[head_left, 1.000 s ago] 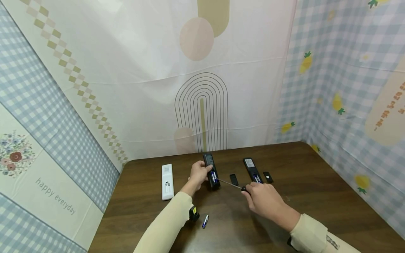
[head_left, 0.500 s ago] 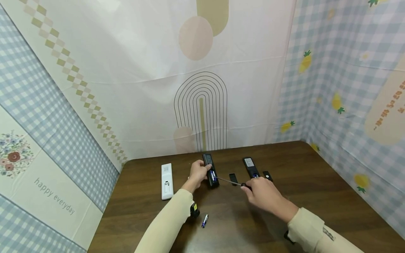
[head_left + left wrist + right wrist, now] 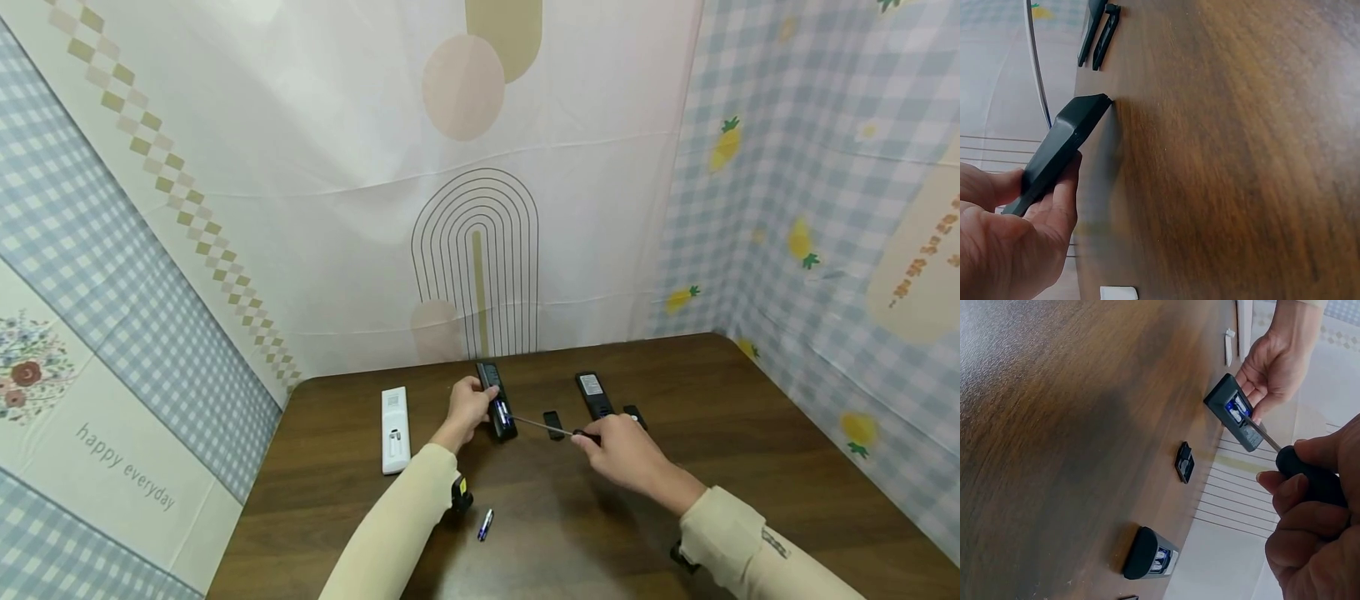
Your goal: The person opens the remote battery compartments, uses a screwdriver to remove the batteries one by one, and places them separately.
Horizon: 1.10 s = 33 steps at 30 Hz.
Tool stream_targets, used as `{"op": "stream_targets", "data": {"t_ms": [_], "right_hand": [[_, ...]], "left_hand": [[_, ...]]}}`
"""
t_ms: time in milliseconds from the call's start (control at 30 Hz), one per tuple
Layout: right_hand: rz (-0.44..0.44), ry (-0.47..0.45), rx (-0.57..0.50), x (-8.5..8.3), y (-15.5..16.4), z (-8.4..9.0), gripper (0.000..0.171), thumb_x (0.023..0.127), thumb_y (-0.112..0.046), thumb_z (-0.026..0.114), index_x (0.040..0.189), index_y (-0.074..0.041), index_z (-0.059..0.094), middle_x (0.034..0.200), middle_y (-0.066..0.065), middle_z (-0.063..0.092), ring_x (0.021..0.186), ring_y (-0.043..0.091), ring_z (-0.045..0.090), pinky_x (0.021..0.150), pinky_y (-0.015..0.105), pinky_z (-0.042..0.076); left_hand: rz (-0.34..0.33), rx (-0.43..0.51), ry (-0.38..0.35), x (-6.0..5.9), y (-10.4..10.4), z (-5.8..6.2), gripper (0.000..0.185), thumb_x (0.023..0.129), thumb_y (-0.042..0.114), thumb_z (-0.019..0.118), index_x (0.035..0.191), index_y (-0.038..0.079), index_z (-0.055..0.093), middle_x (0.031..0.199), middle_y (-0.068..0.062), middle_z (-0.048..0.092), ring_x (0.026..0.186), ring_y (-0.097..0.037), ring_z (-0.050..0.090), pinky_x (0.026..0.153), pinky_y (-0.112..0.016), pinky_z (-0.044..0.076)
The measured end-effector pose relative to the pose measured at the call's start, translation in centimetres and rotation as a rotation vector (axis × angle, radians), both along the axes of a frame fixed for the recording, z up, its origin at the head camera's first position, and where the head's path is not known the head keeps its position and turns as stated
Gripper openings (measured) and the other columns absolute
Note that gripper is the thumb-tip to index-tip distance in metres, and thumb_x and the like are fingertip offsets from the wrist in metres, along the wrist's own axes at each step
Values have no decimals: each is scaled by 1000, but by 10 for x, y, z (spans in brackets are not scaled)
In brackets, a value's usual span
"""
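My left hand (image 3: pixel 467 408) grips a black remote control (image 3: pixel 497 401) between thumb and fingers, its open battery compartment facing up with blue-and-silver batteries (image 3: pixel 1237 408) inside. In the left wrist view the remote's near end is raised off the table. My right hand (image 3: pixel 626 452) holds a screwdriver (image 3: pixel 1310 474) by its dark handle. The thin metal shaft (image 3: pixel 542 425) reaches left, its tip at the batteries in the compartment. Beyond my right hand lies a second black remote (image 3: pixel 594 395), with batteries in its compartment, partly hidden by the hand in the head view.
A white remote (image 3: pixel 395 433) with its battery compartment uncovered lies on the left. One black battery cover (image 3: pixel 553 425) is between the black remotes, another (image 3: pixel 634 414) at the right. A loose battery (image 3: pixel 486 525) lies near the front of the wooden table (image 3: pixel 315 500).
The held remote has shifted slightly left and away. My right hand has moved a little up with the screwdriver, covering more of the second remote; the tip stays at the compartment.
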State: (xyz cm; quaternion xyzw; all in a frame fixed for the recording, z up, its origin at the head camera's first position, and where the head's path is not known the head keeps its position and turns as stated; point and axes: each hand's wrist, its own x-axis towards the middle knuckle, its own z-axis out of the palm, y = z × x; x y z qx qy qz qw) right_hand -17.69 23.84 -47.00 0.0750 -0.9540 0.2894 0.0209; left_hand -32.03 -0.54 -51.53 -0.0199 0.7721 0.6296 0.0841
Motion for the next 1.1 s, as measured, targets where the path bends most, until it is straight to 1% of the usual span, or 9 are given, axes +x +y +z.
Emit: {"op": "stream_targets", "data": {"t_ms": [133, 300, 400, 467, 600, 667, 700, 900, 1100], "right_hand": [[-10, -18, -23, -1, 0, 0, 29, 105, -26, 69, 81, -13, 77, 49, -8, 46, 44, 7, 38, 45, 22, 31], [-25, -35, -35, 0, 1, -1, 31, 106, -27, 68, 81, -10, 77, 49, -8, 42, 45, 7, 35, 46, 21, 29], [-17, -8, 7, 1, 1, -2, 30, 106, -28, 68, 83, -11, 78, 50, -8, 45, 45, 7, 37, 47, 22, 32], [15, 71, 90, 1, 0, -4, 27, 104, -27, 70, 83, -13, 76, 54, -9, 51, 48, 5, 41, 50, 23, 36], [110, 320, 339, 3, -1, -7, 22, 101, -29, 75, 83, -16, 73, 70, -7, 65, 56, 4, 52, 55, 27, 45], [133, 407, 399, 4, -2, -8, 20, 99, -29, 77, 85, -15, 73, 77, -5, 69, 59, 5, 56, 55, 29, 49], [135, 413, 402, 3, -1, -8, 20, 100, -29, 77, 85, -15, 73, 77, -5, 70, 59, 5, 56, 55, 29, 49], [73, 202, 183, 1, 3, -8, 26, 103, -27, 73, 80, -15, 72, 60, -10, 53, 54, 3, 44, 55, 23, 39], [46, 111, 63, -2, 2, -9, 27, 104, -27, 70, 86, -9, 78, 50, -10, 43, 44, 3, 34, 47, 21, 32]], "left_hand": [[7, 7, 1, -1, 0, 1, 21, 106, 15, 67, 116, -2, 61, 111, -24, 74, 70, -15, 65, 64, -30, 60], [14, 2, 1, -2, 0, 1, 23, 106, 16, 68, 118, -1, 59, 113, -25, 74, 70, -16, 67, 68, -36, 63], [16, 2, -3, -3, 0, 1, 24, 106, 17, 68, 119, -2, 59, 117, -27, 72, 74, -18, 70, 70, -38, 64], [18, 0, -8, -3, 0, 1, 24, 106, 17, 68, 118, -2, 60, 119, -28, 72, 76, -19, 72, 70, -37, 64], [7, -16, -20, -3, 1, 1, 24, 106, 19, 68, 117, -1, 62, 119, -27, 72, 79, -19, 73, 68, -33, 64], [1, -19, -25, -3, 1, 1, 24, 106, 20, 68, 117, -1, 63, 119, -26, 73, 80, -19, 72, 68, -32, 63], [-1, -17, -29, -3, 1, 2, 24, 106, 21, 68, 117, 0, 63, 119, -26, 73, 80, -19, 72, 68, -31, 63], [2, -8, -31, -2, 2, -1, 24, 106, 19, 67, 118, -2, 63, 118, -27, 73, 82, -20, 72, 65, -28, 61], [31, -12, -29, -3, 3, 1, 19, 106, 17, 67, 112, 0, 64, 117, -24, 72, 79, -19, 71, 63, -26, 60]]}}
